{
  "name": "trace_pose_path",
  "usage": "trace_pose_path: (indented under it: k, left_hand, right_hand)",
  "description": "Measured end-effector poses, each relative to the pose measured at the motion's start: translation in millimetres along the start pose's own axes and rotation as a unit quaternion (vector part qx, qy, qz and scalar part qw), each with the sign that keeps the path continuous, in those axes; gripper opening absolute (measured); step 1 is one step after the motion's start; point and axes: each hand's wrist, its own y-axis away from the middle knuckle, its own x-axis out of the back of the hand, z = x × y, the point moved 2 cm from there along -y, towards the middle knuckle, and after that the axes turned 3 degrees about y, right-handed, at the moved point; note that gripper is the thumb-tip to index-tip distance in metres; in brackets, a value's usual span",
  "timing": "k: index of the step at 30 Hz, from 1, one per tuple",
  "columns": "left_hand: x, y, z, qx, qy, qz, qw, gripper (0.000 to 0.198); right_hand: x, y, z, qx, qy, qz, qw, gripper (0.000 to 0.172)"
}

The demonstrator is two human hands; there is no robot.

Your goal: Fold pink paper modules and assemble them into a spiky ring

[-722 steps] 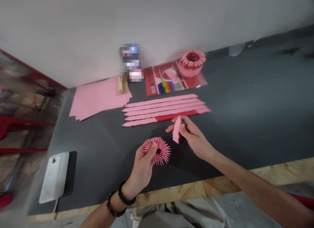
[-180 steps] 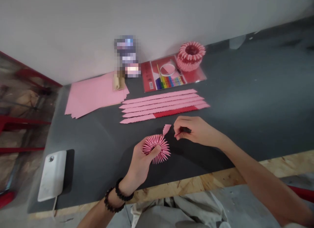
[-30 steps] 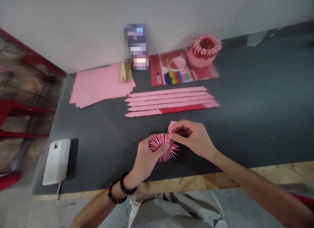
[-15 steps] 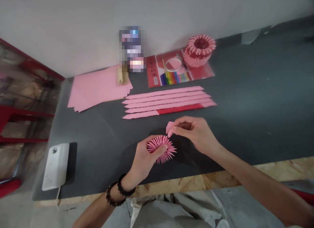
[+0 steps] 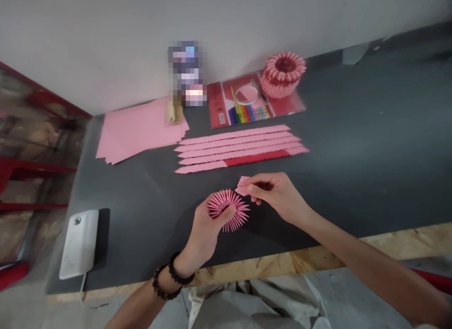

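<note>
My left hand [image 5: 205, 230] is closed around a spiky pink folded-paper ring [image 5: 229, 211], held just above the dark table mat [image 5: 353, 145]. My right hand [image 5: 278, 197] pinches a small pink folded paper piece [image 5: 243, 185] between thumb and fingers, right beside the ring's upper right edge. Whether the piece touches the ring I cannot tell. A beaded bracelet sits on my left wrist.
Long rows of pink and red folded pieces [image 5: 240, 149] lie beyond my hands. Pink paper sheets [image 5: 139, 131] lie at the back left, a finished pink ring [image 5: 283, 74] on a red packet [image 5: 254, 105] at the back. A white device [image 5: 78, 244] rests at the left.
My right hand with the small piece has stayed close to the ring's top right, shifting slightly. Much earlier it held a longer stack of pieces.
</note>
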Motion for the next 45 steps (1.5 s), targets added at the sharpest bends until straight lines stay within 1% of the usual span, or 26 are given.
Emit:
trace_pose_path:
  k: [2,5,7,9,12,13,16,19,21,23,26,29,35,40,43,45]
  left_hand:
    - [0.8,-0.3,-0.5,-0.005,0.006,0.000,1.000,0.034]
    - [0.9,-0.3,-0.4,-0.007,0.009,0.002,1.000,0.035]
    - [-0.1,-0.2,0.5,-0.004,0.024,0.009,1.000,0.034]
    - [-1.8,-0.1,1.9,0.001,0.054,0.016,0.998,0.034]
    - [-4.4,-0.5,3.6,0.014,0.100,0.026,0.995,0.039]
    - [-5.0,-0.7,4.0,0.017,0.109,0.030,0.993,0.040]
    - [-5.1,-1.3,4.3,0.017,0.120,0.046,0.992,0.039]
    - [-4.0,-1.8,3.6,0.016,0.127,0.062,0.990,0.039]
    - [-3.4,-2.2,3.3,0.013,0.131,0.069,0.989,0.038]
    - [-3.2,-2.3,3.5,0.010,0.130,0.069,0.989,0.038]
    - [-3.3,-2.0,3.9,0.006,0.128,0.069,0.989,0.038]
    - [-3.3,-1.6,3.3,0.003,0.133,0.069,0.989,0.038]
    - [-2.1,-2.4,0.7,0.001,0.143,0.055,0.988,0.041]
    - [-2.9,-2.1,1.1,0.010,0.141,0.045,0.989,0.042]
    - [-4.1,-0.4,0.6,0.014,0.139,0.036,0.990,0.040]
    - [-4.0,0.6,-0.6,0.014,0.119,0.032,0.992,0.040]
  right_hand:
    - [1.3,-0.9,0.6,0.001,0.002,0.001,1.000,0.026]
    - [0.7,0.4,-3.0,0.022,0.001,0.011,1.000,0.027]
    - [-1.8,4.8,-5.9,0.050,0.003,0.043,0.998,0.027]
    - [-5.1,11.7,-7.4,0.088,0.032,0.090,0.992,0.025]
    - [-10.8,23.0,-8.5,0.162,0.148,0.157,0.963,0.016]
    - [-12.7,25.9,-8.7,0.182,0.189,0.169,0.950,0.013]
    - [-17.2,30.6,-9.5,0.232,0.282,0.180,0.913,0.009]
    - [-18.1,32.0,-10.1,0.259,0.327,0.197,0.887,0.009]
    - [-17.3,32.5,-10.1,0.265,0.335,0.213,0.879,0.010]
    - [-17.1,32.5,-9.6,0.261,0.332,0.213,0.881,0.010]
    - [-19.2,31.6,-8.9,0.253,0.327,0.185,0.892,0.010]
    - [-22.4,31.6,-8.7,0.253,0.330,0.163,0.895,0.011]
    - [-25.8,33.0,-9.1,0.269,0.326,0.154,0.893,0.010]
    - [-24.7,33.3,-8.0,0.287,0.302,0.140,0.898,0.011]
    - [-19.9,32.3,-8.3,0.262,0.283,0.161,0.909,0.011]
    - [-15.8,29.6,-9.0,0.234,0.251,0.169,0.924,0.012]
